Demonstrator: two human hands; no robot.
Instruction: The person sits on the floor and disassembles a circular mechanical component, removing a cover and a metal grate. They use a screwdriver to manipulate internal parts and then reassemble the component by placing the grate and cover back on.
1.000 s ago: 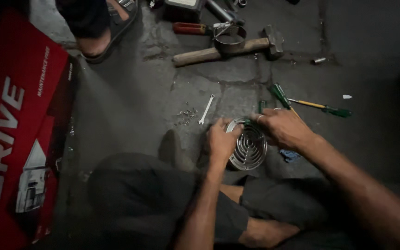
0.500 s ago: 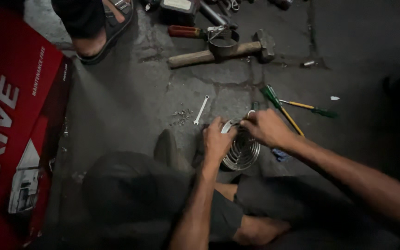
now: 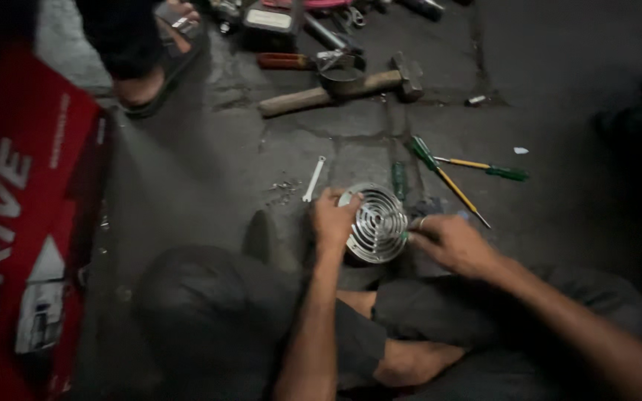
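Note:
A round chrome grille [image 3: 377, 223] with concentric slots rests on the floor in front of my crossed legs. My left hand [image 3: 334, 220] grips its left rim, fingers curled over the edge. My right hand [image 3: 451, 242] is at its right rim with the fingertips pinched against the metal. Anything small between those fingertips is too dim to tell. A short green-handled tool [image 3: 398, 180] lies just beyond the grille.
Two green-handled screwdrivers [image 3: 440, 175] [image 3: 496, 170] lie to the right, and a small wrench [image 3: 313, 178] and loose screws [image 3: 284, 188] to the left. A wooden-handled hammer [image 3: 339, 87] and other tools lie farther off. Another person's sandalled foot [image 3: 154, 68] is at top left. A red carton [image 3: 24, 223] borders the left.
My right hand has slid from the top of the grille down to its right rim. My left hand keeps its grip, and the view has shifted slightly.

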